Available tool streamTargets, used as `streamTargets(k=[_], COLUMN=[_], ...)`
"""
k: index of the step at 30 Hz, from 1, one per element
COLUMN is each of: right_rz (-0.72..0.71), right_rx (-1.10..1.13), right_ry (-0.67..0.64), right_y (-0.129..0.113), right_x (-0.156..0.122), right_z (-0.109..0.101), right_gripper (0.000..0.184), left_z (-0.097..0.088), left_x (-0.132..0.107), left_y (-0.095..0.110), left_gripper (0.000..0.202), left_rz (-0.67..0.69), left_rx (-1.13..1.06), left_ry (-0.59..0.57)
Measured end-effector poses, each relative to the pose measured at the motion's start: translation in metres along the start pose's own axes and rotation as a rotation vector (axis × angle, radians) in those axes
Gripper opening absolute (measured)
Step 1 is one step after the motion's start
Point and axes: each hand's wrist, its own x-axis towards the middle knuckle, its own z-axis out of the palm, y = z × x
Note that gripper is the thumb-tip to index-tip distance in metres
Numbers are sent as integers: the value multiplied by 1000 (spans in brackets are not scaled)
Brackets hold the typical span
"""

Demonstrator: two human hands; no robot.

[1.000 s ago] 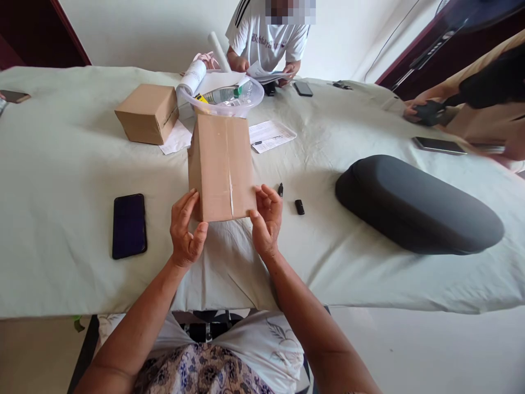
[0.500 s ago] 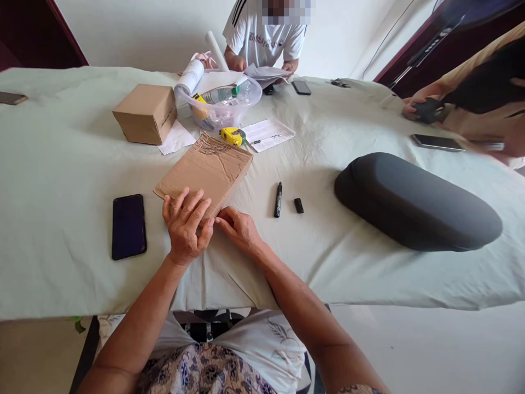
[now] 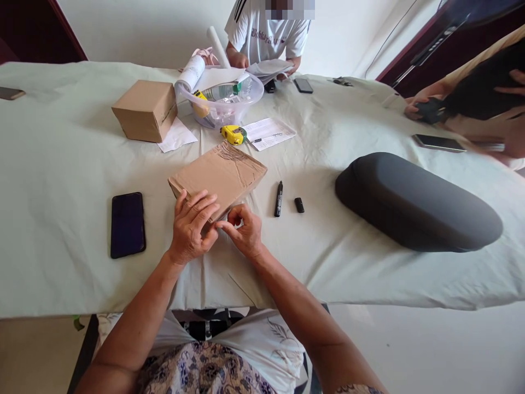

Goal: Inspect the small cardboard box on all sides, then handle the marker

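Observation:
A flat brown cardboard box [image 3: 221, 178], scribbled with dark lines at its far end, lies at an angle on the cloth in front of me. The fingers of my left hand [image 3: 192, 227] press on its near left top, while the thumb bends at the near corner; this hand grips the box. My right hand [image 3: 245, 227] is closed at that same near corner, with thumb and curled fingers against the box's edge. What exactly the right fingertips pinch is partly hidden. To the right lie an uncapped black marker [image 3: 279, 199] and its cap [image 3: 299, 205].
A phone [image 3: 128, 225] lies left, a large dark padded seat [image 3: 418, 202] right. Beyond are another carton [image 3: 143, 111], a clear plastic basin [image 3: 256, 96] of items, a yellow tape measure [image 3: 233, 134] and a paper [image 3: 273, 134]. Two other people are at the table.
The box has shifted right and slightly toward me, and its left side wall now shows. Both hands went with it; my right thumb and fingers now form a rounder curl.

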Motion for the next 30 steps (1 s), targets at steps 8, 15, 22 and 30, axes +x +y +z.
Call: streamTargets(k=[8, 15, 22, 30], right_rz=[203, 277, 372, 277], right_rx=[11, 43, 132, 133], right_ry=[254, 557, 443, 248], right_y=[4, 29, 40, 26], right_x=[14, 32, 36, 29], right_z=[-17, -41, -50, -41], right_gripper=[52, 47, 48, 47], left_z=[-4, -8, -12, -9], left_x=[3, 4, 1, -7], left_y=[7, 9, 2, -9], left_gripper=[35, 30, 29, 33], left_rz=[9, -57, -106, -488], left_rx=[-102, -200, -209, -121], left_ry=[33, 25, 61, 237])
